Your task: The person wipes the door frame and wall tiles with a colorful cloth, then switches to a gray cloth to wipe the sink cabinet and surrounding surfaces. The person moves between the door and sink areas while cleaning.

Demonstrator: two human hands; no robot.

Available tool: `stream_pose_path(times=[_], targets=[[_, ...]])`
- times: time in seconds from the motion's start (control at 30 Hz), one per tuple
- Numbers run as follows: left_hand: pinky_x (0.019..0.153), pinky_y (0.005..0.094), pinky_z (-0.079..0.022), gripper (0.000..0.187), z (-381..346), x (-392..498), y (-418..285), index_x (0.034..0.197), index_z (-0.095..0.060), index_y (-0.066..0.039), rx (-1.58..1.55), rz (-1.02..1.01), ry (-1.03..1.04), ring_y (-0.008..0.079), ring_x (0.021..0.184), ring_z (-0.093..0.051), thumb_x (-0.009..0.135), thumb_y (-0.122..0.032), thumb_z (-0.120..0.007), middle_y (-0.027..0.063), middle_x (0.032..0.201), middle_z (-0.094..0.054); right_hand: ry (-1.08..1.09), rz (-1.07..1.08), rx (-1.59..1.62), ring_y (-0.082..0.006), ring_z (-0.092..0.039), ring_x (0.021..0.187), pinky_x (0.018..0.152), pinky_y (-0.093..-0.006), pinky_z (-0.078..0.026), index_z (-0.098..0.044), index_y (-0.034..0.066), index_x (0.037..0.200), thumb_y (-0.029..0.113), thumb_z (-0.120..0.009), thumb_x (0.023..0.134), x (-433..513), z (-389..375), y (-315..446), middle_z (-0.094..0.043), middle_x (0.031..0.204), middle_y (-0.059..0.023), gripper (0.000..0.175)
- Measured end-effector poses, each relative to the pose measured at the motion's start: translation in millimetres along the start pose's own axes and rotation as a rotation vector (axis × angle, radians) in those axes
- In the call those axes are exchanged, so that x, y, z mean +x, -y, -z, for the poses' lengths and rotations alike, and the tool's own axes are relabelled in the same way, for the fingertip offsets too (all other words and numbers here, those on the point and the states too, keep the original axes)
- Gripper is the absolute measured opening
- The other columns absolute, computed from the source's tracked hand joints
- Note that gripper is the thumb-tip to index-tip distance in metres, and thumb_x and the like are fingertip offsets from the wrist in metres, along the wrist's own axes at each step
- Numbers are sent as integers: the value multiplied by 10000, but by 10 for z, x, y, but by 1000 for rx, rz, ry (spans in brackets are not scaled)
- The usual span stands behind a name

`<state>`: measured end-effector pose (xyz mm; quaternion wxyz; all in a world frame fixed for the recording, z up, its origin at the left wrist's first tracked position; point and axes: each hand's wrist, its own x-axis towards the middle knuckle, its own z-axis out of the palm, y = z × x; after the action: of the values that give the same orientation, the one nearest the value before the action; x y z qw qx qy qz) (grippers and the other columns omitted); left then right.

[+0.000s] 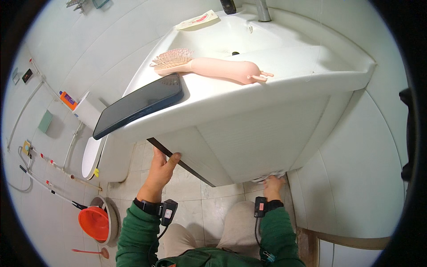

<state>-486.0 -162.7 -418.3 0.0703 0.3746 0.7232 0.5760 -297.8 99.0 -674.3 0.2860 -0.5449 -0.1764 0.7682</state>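
Note:
My left hand (159,173) grips the black-trimmed left edge (196,173) of a white vanity cabinet (253,140), thumb in front and fingers behind. Low at the cabinet's bottom right corner, my right hand (273,187) presses a crumpled whitish cloth (267,177) against the lower edge; its fingertips are partly hidden. Above the cabinet sits a white ceramic washbasin (287,63). A dark smartphone (140,103) lies on its front left rim, overhanging the edge. Behind the phone, a pink paddle hairbrush (220,68) rests along the rim, bristles up.
A metal faucet (263,11), a black object (228,6) and a printed sachet (197,20) are at the basin's back. To the left stand a white toilet (115,160), an orange bottle (68,100) and a red basin (95,223). A wall (360,160) closes the right side.

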Motion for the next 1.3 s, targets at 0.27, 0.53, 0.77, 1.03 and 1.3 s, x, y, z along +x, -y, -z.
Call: stream_pose_path(times=[0.27,0.53,0.77,1.03,1.3], targets=[[1086,372,-217,739,-67,1,-104,1430,-165,-25,-130,19,8,221,1290,-290,897,-253,-623,112,1397,-329,-278,1427,-523,-340,-444,1101,1000,-408,-321,-360,-49,1227,-20,-527,776,-799,-240,1183,-439,1157,-193,482],[1103,350,-188,651,-74,6,-190,1447,-154,-10,-18,78,21,222,1331,-246,915,-99,-518,105,1448,-272,-277,1162,-476,-370,-426,1103,996,-445,-314,-388,-56,1197,-48,-495,742,-473,-199,580,-424,1131,-197,467],[1059,347,-280,582,-102,20,-224,1372,-273,10,14,-3,27,222,1241,-372,918,-173,-588,123,1331,-425,-149,1758,-639,-403,-376,1212,1029,-466,-290,-440,-23,1243,-45,-493,734,-1371,-524,1652,-426,1222,-213,512],[1055,347,-286,553,-119,2,-275,1357,-292,16,36,16,13,221,1225,-387,929,-196,-572,128,1319,-438,-246,1670,-685,-407,-380,1224,1018,-472,-319,-461,37,1276,-37,-507,738,-1626,-588,1820,-379,1280,-218,545],[1057,346,-284,573,-127,13,-283,1372,-276,16,24,-25,46,225,1239,-376,936,-214,-566,133,1336,-421,-233,1805,-707,-411,-422,1160,977,-448,-362,-476,41,1283,-9,-517,745,-1670,-588,1936,-388,1235,-219,542]])
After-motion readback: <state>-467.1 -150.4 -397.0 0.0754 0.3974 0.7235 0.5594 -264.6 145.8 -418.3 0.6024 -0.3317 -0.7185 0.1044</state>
